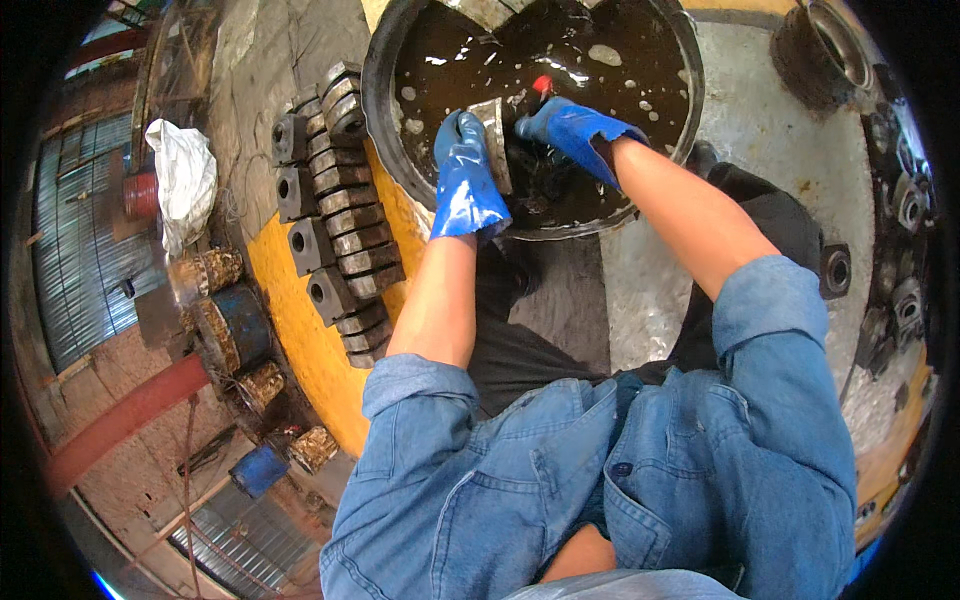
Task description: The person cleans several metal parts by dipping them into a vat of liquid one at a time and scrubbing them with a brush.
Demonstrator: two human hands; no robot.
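Note:
A round black tub (378,130) of dark brown liquid (640,60) stands in front of me, with foam patches on the surface. My left hand (463,160), in a blue rubber glove, is closed on the left side of a wet metal block (492,135) with a curved face, held at the liquid. To its right my right hand (560,125), gloved the same way, has its fingers curled near the block. A tool's red end (543,84) sticks out past that fist; the rest of the tool is hidden by the glove and the dark liquid.
Left of the tub, metal blocks (350,205) stand in rows, several with round holes, by a yellow floor strip (285,300). Rusty cans and a blue drum (235,325) lie farther left, below a white sack (182,180). At right are a large metal ring (825,55) and dark parts (908,205).

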